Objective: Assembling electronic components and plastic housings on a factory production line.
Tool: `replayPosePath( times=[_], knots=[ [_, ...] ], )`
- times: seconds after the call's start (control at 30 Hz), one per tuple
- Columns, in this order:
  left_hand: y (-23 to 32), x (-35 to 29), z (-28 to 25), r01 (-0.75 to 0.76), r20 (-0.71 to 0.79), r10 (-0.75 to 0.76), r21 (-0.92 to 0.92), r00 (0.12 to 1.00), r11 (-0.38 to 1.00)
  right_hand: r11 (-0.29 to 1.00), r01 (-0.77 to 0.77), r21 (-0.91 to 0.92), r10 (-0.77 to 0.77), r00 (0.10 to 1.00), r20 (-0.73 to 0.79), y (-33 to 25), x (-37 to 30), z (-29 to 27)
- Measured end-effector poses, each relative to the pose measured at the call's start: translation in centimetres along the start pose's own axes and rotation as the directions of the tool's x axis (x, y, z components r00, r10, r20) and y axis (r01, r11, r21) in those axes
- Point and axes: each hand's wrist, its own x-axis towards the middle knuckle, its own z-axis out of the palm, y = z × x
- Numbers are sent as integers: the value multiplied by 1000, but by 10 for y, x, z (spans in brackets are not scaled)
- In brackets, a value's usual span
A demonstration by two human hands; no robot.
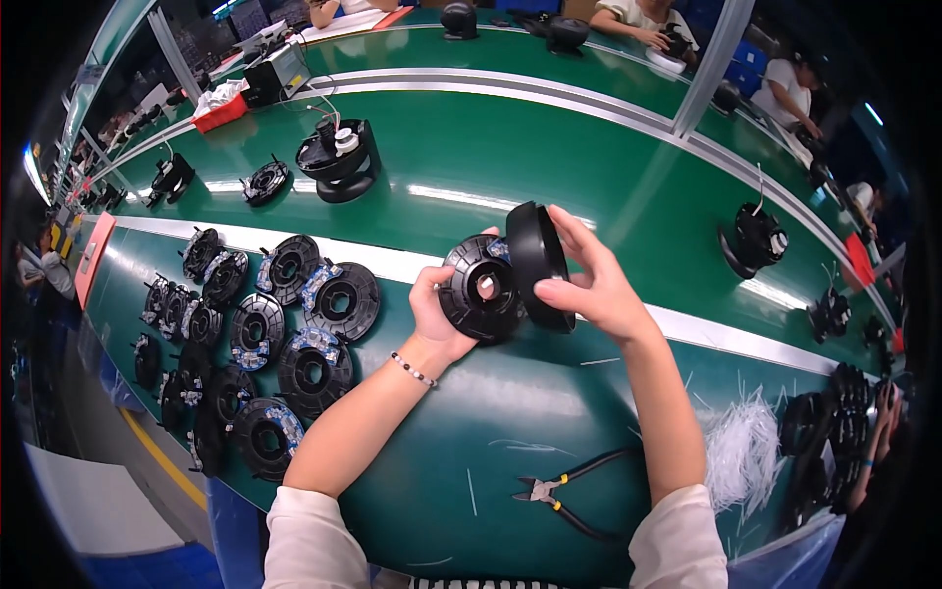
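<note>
In the middle of the view my left hand grips a round black plastic disc with a centre hole and a bit of blue circuit board at its upper edge. Beside it, my right hand clasps a black round housing by its rim, thumb on the near side and fingers behind. Disc and housing are side by side; whether they touch is hard to tell. Below my hands, side cutters with black and yellow handles lie with handles spread on the green bench.
Several black discs with blue boards cover the left of the bench. White plastic strips heap at the right beside stacked black parts. On the green belt beyond stand black assemblies. People work across the line.
</note>
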Motion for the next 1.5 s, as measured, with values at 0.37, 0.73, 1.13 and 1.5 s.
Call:
replayPosePath(
  times=[0.37,0.73,1.13,1.5],
  knots=[
    [1,1,13,88,18,-91,97,996,991,637,168,-752,-249,969,6,22,-13,34],
    [1,3,-3,87,-8,-87,12,996,996,975,22,-219,-51,991,-125,13,-5,16],
    [-5,2,11,-22,-158,42,127,987,992,687,167,-707,-225,974,12,24,-7,26],
    [-8,5,12,53,-150,-40,83,988,995,583,316,-748,-317,937,149,26,-7,25]
  ],
)
